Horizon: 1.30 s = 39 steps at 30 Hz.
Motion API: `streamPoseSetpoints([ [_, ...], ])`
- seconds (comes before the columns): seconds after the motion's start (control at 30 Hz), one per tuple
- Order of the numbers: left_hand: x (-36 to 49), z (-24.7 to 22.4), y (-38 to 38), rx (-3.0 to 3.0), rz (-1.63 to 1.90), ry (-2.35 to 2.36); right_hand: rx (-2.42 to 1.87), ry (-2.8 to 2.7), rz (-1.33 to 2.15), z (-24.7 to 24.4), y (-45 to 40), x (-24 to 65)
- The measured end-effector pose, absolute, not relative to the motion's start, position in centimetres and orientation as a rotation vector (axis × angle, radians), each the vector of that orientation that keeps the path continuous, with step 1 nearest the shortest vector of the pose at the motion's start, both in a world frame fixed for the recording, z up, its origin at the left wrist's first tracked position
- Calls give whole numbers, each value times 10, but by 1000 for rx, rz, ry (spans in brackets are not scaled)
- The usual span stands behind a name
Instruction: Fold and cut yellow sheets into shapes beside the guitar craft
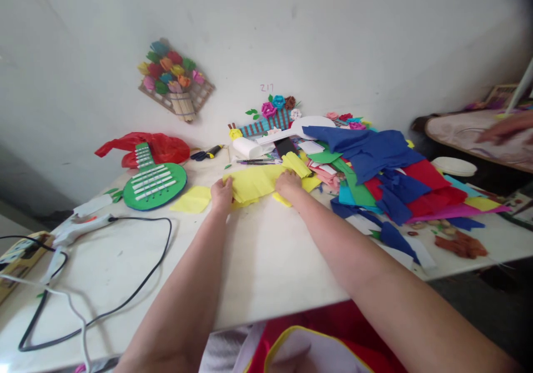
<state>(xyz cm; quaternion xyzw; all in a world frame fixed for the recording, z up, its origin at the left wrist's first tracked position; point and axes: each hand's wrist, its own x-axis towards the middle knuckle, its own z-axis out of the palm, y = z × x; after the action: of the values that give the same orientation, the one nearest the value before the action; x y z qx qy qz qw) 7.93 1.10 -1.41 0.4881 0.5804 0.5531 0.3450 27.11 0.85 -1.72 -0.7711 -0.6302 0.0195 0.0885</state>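
A strip of yellow crepe paper [256, 183] is stretched between my two hands over the middle of the table. My left hand [221, 193] pinches its left end, the thumb on top. At the other end, my right hand [288, 183] is closed on the paper, with its fingers curled under and partly hidden. A rolled-up piece of yellow paper [296, 164] lies just beyond my right hand. Left of my left hand, a separate yellow piece [191, 200] rests flat on the tabletop.
A green guitar-shaped craft [156, 185] and a white glue gun [85, 227] with looping cable lie left. Pliers [214, 152] are at the back. Blue crepe paper [362, 148] tops a heap of coloured sheets at right. Another person's hand [510, 129] shows at the far right.
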Motion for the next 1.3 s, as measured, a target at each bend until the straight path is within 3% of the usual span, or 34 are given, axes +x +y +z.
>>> streamPoseSetpoints([
  [0.2,85,-19,11,1263,1406,1416,-2314,-1913,-46,-5,6,274],
  [0.37,84,-27,16,1278,1384,1406,-1918,-2067,-110,4,3,260],
  [0.5,85,-26,14,1298,1370,1394,-1729,-2171,71,-7,8,247],
  [0.73,84,-21,13,1292,1372,1388,-1989,-2134,275,-24,10,256],
  [1.3,80,-12,5,1410,1197,1417,-2265,-1909,127,-8,0,280],
])
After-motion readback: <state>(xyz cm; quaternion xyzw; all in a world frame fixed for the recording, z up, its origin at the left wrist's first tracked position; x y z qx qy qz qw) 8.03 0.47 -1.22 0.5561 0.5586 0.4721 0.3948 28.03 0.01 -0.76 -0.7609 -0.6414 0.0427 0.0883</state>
